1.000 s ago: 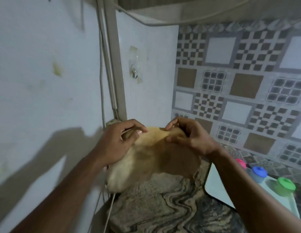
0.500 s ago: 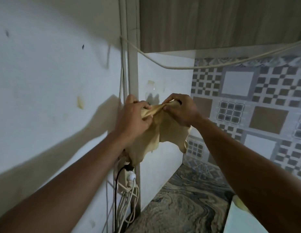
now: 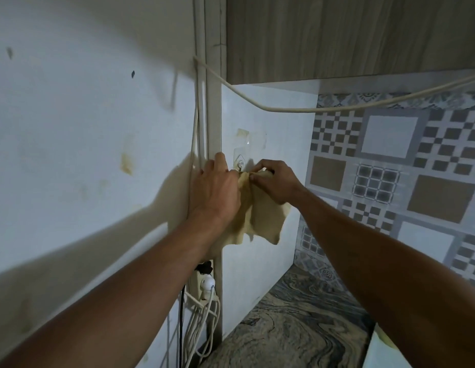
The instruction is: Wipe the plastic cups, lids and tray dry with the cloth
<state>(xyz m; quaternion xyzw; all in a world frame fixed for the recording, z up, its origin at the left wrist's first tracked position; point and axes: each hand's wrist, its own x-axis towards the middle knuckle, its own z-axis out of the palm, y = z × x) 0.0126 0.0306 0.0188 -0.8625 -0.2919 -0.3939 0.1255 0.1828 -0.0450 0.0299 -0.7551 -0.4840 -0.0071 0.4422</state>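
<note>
Smooth white wall panels (image 3: 257,208) meet patterned grey-and-tan tiles (image 3: 390,181) in a kitchen corner, where a soft, limp yellow cloth (image 3: 260,216) is held up against the wall just below a small clear stick-on hook (image 3: 240,163). Both hands pinch its bunched top edge: the left hand (image 3: 215,192) grips the left side, the right hand (image 3: 276,181) the right, fingers curled, while the rest hangs in loose folds. A pale cord (image 3: 284,108) sags under a wood-grain cabinet (image 3: 337,35). Below, white cables (image 3: 202,328) trail from a socket (image 3: 204,282) beside the swirled stone worktop (image 3: 297,328).
</note>
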